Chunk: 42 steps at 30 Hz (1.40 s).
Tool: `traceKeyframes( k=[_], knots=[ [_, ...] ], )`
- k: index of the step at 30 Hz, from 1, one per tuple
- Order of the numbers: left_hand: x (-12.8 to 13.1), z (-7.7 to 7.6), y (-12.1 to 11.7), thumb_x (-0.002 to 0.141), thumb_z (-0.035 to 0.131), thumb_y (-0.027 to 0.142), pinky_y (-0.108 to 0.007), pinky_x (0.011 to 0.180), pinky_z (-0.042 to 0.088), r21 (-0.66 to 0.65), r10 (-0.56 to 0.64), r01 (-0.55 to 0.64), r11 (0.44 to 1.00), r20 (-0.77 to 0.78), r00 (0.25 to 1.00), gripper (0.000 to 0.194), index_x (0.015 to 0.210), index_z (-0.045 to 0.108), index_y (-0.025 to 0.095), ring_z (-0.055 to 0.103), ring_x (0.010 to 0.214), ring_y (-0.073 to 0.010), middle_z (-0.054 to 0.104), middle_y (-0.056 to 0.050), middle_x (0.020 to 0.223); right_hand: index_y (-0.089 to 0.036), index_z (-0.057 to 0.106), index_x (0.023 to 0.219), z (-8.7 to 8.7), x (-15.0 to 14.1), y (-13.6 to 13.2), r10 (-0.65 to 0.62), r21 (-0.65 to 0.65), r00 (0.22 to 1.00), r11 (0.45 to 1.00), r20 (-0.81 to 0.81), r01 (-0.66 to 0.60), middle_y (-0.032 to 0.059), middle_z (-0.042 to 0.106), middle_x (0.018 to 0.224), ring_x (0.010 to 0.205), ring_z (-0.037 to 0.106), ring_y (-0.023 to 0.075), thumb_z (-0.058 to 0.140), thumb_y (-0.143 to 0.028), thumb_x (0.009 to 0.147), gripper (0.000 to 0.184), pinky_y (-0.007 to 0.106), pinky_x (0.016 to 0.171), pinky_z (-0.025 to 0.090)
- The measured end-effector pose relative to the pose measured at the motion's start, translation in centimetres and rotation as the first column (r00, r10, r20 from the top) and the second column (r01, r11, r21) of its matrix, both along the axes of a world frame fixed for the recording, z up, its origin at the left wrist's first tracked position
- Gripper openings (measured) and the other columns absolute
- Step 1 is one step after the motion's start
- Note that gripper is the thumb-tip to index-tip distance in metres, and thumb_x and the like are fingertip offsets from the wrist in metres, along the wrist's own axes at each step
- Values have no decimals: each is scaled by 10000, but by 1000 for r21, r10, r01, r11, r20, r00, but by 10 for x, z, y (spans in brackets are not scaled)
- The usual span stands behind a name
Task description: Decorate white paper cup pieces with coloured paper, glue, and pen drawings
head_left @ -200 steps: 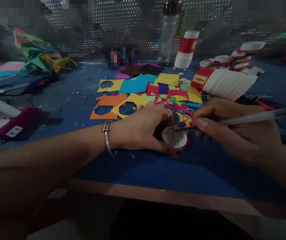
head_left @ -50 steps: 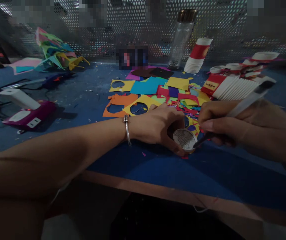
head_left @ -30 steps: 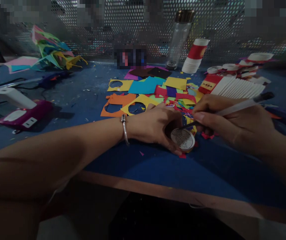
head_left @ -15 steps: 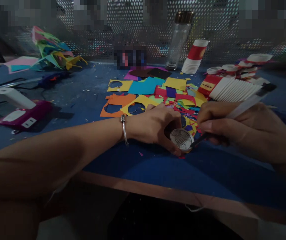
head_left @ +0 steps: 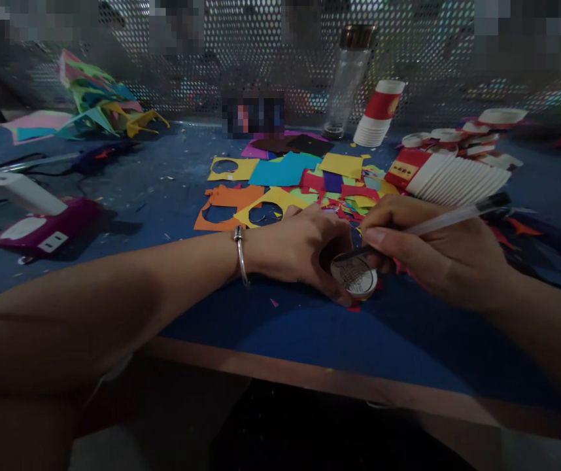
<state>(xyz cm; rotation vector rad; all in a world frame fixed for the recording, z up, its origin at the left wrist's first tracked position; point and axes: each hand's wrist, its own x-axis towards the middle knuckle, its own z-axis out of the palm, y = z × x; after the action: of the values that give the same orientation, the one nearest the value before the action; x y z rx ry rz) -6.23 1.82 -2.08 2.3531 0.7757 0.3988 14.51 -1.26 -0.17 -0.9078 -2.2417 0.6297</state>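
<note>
Since both your forearms reach in across it, table [head_left: 310,337]: blue top, carrying everything below; you work near its front edge, probably for short reach.
Mesh screen [head_left: 241,46]: stands along the back.
Left hand [head_left: 305,245]: curled partly closed around the white round piece, thumb on the near side, likely to steady it while leaving its face open to you.
Right hand [head_left: 432,252]: closed in a writing pinch on the pen, thumb against fingers, probably for fine tip control.
Lying cup stack [head_left: 457,180]: nested, on its side beyond your right hand.
Clear bottle [head_left: 346,75]: upright at the back, beside an upright cup stack [head_left: 378,108].
Coloured paper [head_left: 283,170]: overlapping pieces beyond your hands, some with round cutouts.
Pen [head_left: 452,217]: slants down to the piece; can't tell if the tip touches.
White round piece [head_left: 359,278]: between your hands, lined face up and visible.
Purple scrap [head_left: 274,303]: loose, near side of your left wrist.
</note>
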Motion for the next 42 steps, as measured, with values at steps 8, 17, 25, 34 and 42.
traceKeyframes(
  k=[8,17,25,34,42],
  knots=[
    [0,2,0,672,911,477,-307,700,307,-16,-22,21,1000,-55,998,473,929,672,161,549,826,-184,660,-10,866,-223,590,698,9,13,-1,-98,173,988,982,119,76,-38,554,555,476,514,107,543,-202,893,201,272,456,368],
    [1,3,0,706,886,469,-311,713,298,-17,-31,29,999,-81,996,430,940,690,167,561,821,-183,690,-9,890,-227,589,680,9,3,-13,-27,75,1000,997,4,26,-25,620,584,486,556,110,562,-177,919,246,252,458,431],
    [1,3,1,678,913,529,-313,707,310,-39,-36,33,999,-54,998,485,934,712,168,566,830,-185,696,-14,900,-238,628,756,2,9,-9,22,74,1000,997,13,-23,-37,622,639,526,568,112,568,-182,957,216,273,518,449],
    [1,4,1,720,886,452,-323,769,338,7,-47,48,999,-78,996,439,1003,712,165,596,887,-200,723,-27,946,-266,629,787,-3,7,-14,-69,12,997,998,39,69,-30,620,660,557,571,140,575,-283,984,205,311,549,448],
    [0,-1,1,676,908,501,-313,722,321,-28,-34,33,999,-41,999,481,934,683,164,567,827,-180,683,-7,892,-230,609,743,1,7,-10,2,104,1000,995,-31,1,-37,623,625,515,567,92,564,-197,968,232,230,456,421]
  ],
)
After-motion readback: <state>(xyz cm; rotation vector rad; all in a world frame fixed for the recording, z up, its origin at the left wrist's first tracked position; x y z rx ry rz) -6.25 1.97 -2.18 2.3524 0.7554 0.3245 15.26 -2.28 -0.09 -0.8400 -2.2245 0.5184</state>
